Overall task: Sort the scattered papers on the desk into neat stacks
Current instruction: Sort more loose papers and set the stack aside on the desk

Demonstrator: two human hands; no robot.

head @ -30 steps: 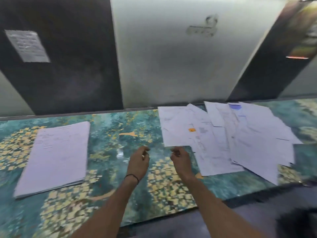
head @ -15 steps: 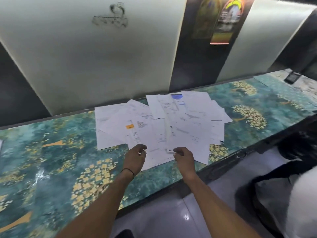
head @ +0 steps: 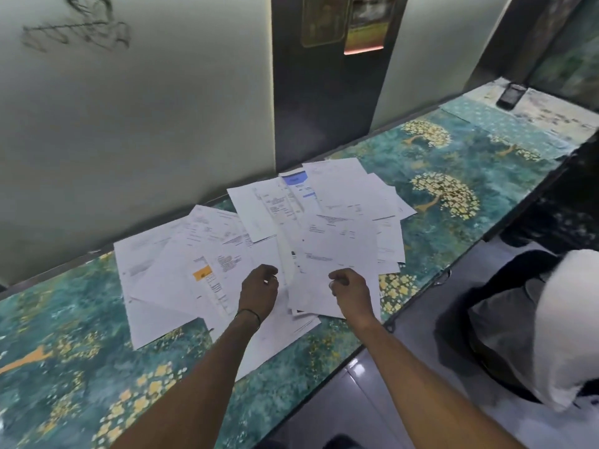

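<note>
Several white printed papers [head: 340, 244] lie scattered and overlapping on the teal flower-patterned desk [head: 453, 163]. One sheet carries an orange label [head: 202, 273], and another at the back has a blue header [head: 295, 179]. My left hand [head: 259, 290], with a dark band on its wrist, is over the near middle of the pile, fingers loosely curled downward. My right hand [head: 348, 290] is just to the right, above a sheet near the desk's front edge, also loosely curled. Neither hand plainly grips a sheet.
A dark phone [head: 510, 95] lies at the far right end of the desk. A wall of pale and dark panels [head: 162, 124] rises right behind the papers. A person in white and dark clothing [head: 551, 319] is low on the right, beyond the desk's front edge.
The view has swung right, and the neat stack on the left has left the view. Both hands have moved from the bare desk onto the scattered pile.
</note>
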